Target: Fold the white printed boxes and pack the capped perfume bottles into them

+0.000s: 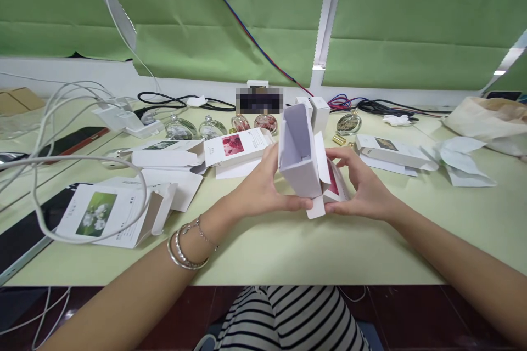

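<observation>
My left hand [261, 189] grips a white open-sided cardboard insert [297, 148], thumb along its lower edge. My right hand [368, 189] has its fingers and thumb around a white perfume carton [336, 184] with a red picture on its side. The carton's flaps stand open against the insert. I cannot tell how far one sits inside the other. Behind my left hand lies another white carton [247, 145] with a red flower picture. Glass perfume bottles stand at the back, two of them with reddish contents, one of these a round bottle [265, 123].
Left lie a carton with a white-flower picture [99, 214], a looping white cable [39, 208] and a power strip [123, 118]. At right are a flat carton [391, 151], crumpled white paper [463, 156] and a cloth bag [489, 118]. Black cables [382, 109] run along the back.
</observation>
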`<move>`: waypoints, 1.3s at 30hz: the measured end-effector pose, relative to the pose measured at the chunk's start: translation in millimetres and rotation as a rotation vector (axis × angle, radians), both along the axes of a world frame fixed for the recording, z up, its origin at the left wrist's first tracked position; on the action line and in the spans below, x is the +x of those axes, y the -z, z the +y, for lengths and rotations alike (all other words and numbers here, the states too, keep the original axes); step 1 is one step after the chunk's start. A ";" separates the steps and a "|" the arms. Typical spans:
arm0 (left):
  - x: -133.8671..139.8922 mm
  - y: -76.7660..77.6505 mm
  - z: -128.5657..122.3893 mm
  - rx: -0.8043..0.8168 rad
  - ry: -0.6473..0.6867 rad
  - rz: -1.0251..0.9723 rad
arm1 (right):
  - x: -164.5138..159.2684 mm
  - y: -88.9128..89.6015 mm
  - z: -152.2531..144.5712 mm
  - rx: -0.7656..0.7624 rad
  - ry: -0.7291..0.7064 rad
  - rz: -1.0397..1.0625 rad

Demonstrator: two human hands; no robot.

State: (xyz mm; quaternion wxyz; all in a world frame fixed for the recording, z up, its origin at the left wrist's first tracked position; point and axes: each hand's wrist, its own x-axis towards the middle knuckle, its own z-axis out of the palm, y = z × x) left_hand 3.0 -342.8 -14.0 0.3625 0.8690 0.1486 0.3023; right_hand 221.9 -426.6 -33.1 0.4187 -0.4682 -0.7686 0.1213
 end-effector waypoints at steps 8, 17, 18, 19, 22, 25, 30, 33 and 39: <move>1.7 5.7 1.2 -0.266 0.252 0.091 | 4.6 -3.6 1.2 0.022 -0.001 -0.141; 1.9 7.0 19.9 0.207 -0.166 -0.513 | 16.0 -10.1 2.1 -0.004 0.089 -0.135; 1.7 7.7 20.3 0.246 -0.195 -0.490 | 16.1 -10.9 1.8 -0.006 0.097 -0.134; 1.7 8.6 19.5 0.272 -0.215 -0.455 | 15.9 -11.5 1.5 -0.006 0.104 -0.135; 4.1 11.7 12.8 0.313 -0.183 -0.331 | 13.6 -11.6 0.8 0.006 0.084 -0.137; 7.5 12.9 6.6 0.357 -0.023 -0.213 | 11.3 -8.9 0.8 -0.004 0.028 -0.128; 7.2 10.5 5.2 0.416 0.064 -0.190 | 11.4 0.4 3.1 -0.081 -0.017 -0.004; 5.7 10.4 3.9 0.426 0.026 -0.200 | 13.7 3.9 4.4 -0.154 -0.070 0.101; 8.8 10.9 -3.1 0.504 0.106 -0.064 | 16.7 -1.5 3.8 -0.234 -0.105 0.146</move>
